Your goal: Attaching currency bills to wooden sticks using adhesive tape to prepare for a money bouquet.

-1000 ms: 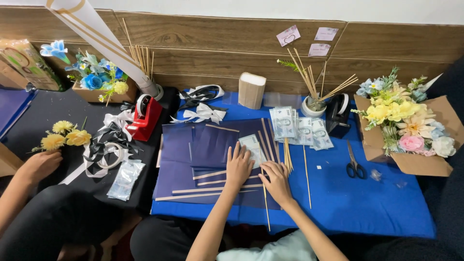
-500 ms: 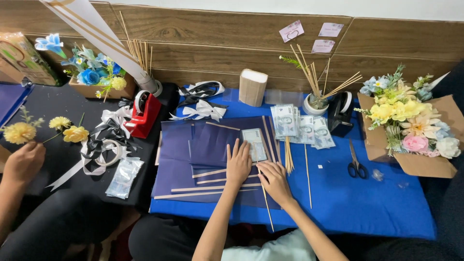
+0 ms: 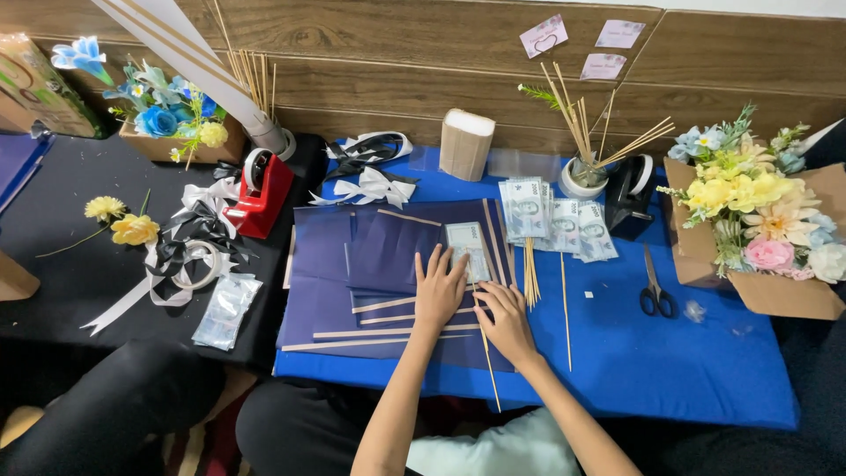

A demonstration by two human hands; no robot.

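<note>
My left hand (image 3: 439, 288) lies flat with fingers spread on dark blue paper sheets (image 3: 370, 264), its fingertips on the lower edge of a banknote (image 3: 468, 247) lying on the sheets. My right hand (image 3: 505, 319) rests just right of it, pressing on a thin wooden stick (image 3: 486, 353) that runs diagonally toward the near edge of the blue table cover (image 3: 670, 370). More sticks (image 3: 388, 332) lie across the sheets. Whether the right fingers pinch the stick is unclear.
A pile of banknotes (image 3: 551, 216), a bundle of sticks (image 3: 530, 273), scissors (image 3: 655, 286), a black tape dispenser (image 3: 631, 198) and a box of artificial flowers (image 3: 758, 229) lie right. A red tape dispenser (image 3: 263, 189), ribbons (image 3: 189, 242), yellow flowers (image 3: 123, 220) and another person's dark-clothed leg (image 3: 106, 405) are left.
The other person's hand holding a yellow flower at the left has left the view. My two hands have stayed in place on the blue paper.
</note>
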